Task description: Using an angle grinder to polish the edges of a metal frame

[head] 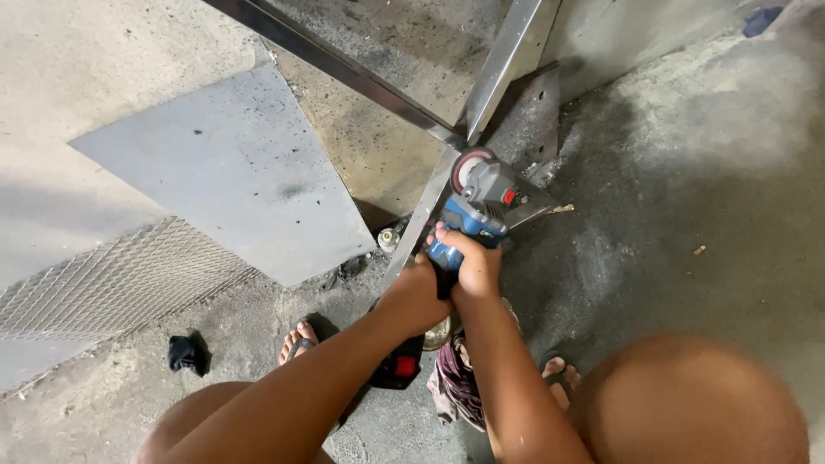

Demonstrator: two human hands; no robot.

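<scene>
Far left, low on the concrete floor: a sheet of metal mesh, and beside it a flat grey metal sheet lying at an angle. A dark rag sits on the floor below the mesh. A foot in a sandal shows near it.

Centre: a frame of bright steel bars meets at a joint. One bar runs down from upper left, one from upper right, and a third drops toward the person.

Left hand: closed around the rear of the grinder, fingers wrapped, grip firm. Right hand: closed on the blue body of the same grinder, just ahead of the left. Both hands touch each other.

The grinder is cordless, blue and grey, with a red switch on top. Its disc sits against the bar joint, tilted, at the point where the bars meet. No sparks visible in this frame; cannot tell if the disc is spinning.

Judgement: the step in hand is grinding or dressing the joint of the frame. The next move calls for steady two-handed pressure, a shallow disc angle, and slow travel along the seam. Bare knees and sandalled feet are close to the tool; debris is a risk.

Below the hands: a black and red object and a striped cloth on the floor, partly hidden by the forearms.
</scene>
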